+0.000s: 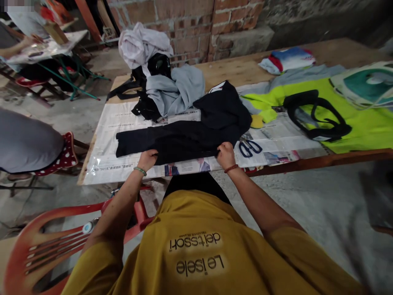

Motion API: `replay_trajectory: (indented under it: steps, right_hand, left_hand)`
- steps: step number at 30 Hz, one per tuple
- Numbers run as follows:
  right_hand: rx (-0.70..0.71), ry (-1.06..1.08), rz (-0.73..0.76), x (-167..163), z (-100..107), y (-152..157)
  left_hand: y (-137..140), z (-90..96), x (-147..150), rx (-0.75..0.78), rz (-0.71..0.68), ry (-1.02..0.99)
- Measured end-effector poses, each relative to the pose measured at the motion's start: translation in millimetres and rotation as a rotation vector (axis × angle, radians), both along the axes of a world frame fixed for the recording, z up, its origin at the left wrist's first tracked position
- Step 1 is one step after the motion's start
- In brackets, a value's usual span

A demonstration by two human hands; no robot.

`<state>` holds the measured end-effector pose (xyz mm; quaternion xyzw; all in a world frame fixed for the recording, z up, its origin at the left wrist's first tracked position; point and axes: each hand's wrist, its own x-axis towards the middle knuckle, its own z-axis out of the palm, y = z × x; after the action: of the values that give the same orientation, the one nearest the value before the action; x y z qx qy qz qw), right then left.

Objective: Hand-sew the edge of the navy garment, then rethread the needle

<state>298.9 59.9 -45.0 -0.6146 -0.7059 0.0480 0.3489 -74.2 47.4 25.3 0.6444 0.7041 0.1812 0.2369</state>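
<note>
A dark navy garment (184,137) lies stretched across the newspaper-covered table, one long narrow part reaching left and a bunched part with a white print at the upper right. My left hand (147,159) pinches its near edge, left of the middle. Farther right along the same edge, my right hand (225,155) grips the cloth with curled fingers. Just right of that hand lie scissors (250,148) with dark handles; their blades are not visible. Behind the garment sits a crumpled grey cloth (176,88).
A clothes iron (367,84) rests on a neon yellow garment (362,127), with a black looped strap (317,116) beside it. White cloth (144,45) is heaped at the back left. A red plastic chair (61,237) stands at lower left. People sit at the left.
</note>
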Motion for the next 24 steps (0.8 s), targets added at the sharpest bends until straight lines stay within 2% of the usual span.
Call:
replay_trajectory:
  steps: [2,4,6,8,10,13,17,20,24]
  right_hand:
    - [0.026,-0.009,-0.018,5,15,9]
    - [0.053,-0.038,-0.008,10,32,16]
    - [0.085,-0.070,0.009,17,45,18]
    - [0.113,-0.100,0.028,24,47,14]
    - [0.102,-0.137,0.087,33,37,5]
    - [0.022,-0.161,0.179,46,10,-14]
    - [0.024,-0.113,0.147,56,-16,-30]
    - [0.061,-0.049,0.118,57,-15,-32]
    - [0.152,0.067,-0.008,38,10,-36]
  left_hand:
    - [5,7.6,-5,0.180,0.049,-0.016]
    - [8,13.8,-11,0.358,0.035,-0.009]
    - [6,14.6,-15,0.501,-0.048,0.014]
    - [-2,7.0,-16,0.582,-0.153,0.036]
    - [-17,-8.7,-13,0.585,-0.260,0.051]
    - [-43,-38.1,-8,0.481,-0.399,0.083]
    - [-68,-61.5,-9,0.465,-0.402,0.088]
    - [-78,-61.2,-13,0.475,-0.407,0.081]
    - [-94,-47.9,-9,0.474,-0.343,0.178]
